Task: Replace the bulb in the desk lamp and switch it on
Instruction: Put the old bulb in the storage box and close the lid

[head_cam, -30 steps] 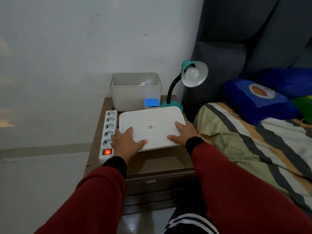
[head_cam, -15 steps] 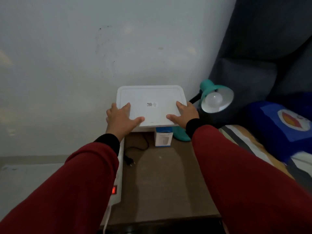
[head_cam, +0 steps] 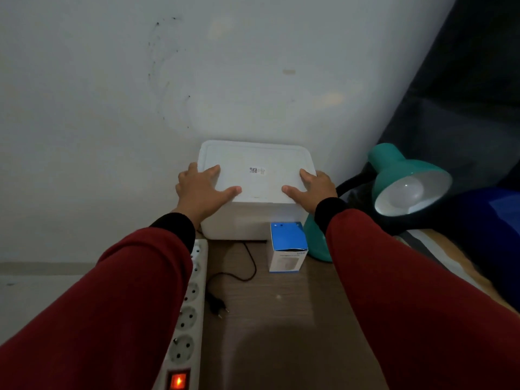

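Now that the lid point(head_cam: 254, 170) has come off the table and sits on the white bin point(head_cam: 247, 220) against the wall, both hands press it down — left hand point(head_cam: 201, 190) flat on its left edge, right hand point(head_cam: 311, 190) flat on its right, fingers spread. Just right of the right hand, the teal desk lamp point(head_cam: 405, 178) carries a bulb point(head_cam: 405, 192), unlit. Below the hands its plug point(head_cam: 216, 305) lies loose beside the power strip point(head_cam: 188, 313) — plugging in likely remains, judging by that.
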Demonstrator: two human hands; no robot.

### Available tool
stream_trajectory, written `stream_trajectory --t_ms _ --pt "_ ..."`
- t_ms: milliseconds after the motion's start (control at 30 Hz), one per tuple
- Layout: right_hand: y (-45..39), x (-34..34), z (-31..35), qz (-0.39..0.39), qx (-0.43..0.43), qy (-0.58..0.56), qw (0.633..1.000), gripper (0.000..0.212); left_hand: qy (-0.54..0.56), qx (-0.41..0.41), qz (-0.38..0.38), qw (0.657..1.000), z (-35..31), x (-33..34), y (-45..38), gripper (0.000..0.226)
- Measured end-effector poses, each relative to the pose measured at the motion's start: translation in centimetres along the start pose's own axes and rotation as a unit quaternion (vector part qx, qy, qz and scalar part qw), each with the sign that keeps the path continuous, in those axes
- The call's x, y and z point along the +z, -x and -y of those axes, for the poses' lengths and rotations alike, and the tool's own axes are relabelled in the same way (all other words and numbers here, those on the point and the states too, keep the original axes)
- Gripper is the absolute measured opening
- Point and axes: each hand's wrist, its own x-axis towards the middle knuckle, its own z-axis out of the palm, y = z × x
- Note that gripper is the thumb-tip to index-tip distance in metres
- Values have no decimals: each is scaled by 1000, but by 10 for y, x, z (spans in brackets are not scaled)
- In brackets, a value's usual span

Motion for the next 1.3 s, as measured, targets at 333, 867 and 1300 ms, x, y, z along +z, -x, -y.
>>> stream_trajectory --t_ms 333,867,1300 --pt "-12 0 0 7 4 45 999 77 74 -21 -32 997 2 3 -4 70" --pt "-18 0 6 -10 -7 85 996 72 70 -19 12 997 0 -7 -5 84" --pt "-15 2 15 35 26 136 990 57 -111 -9 73 991 2 0 -20 67"
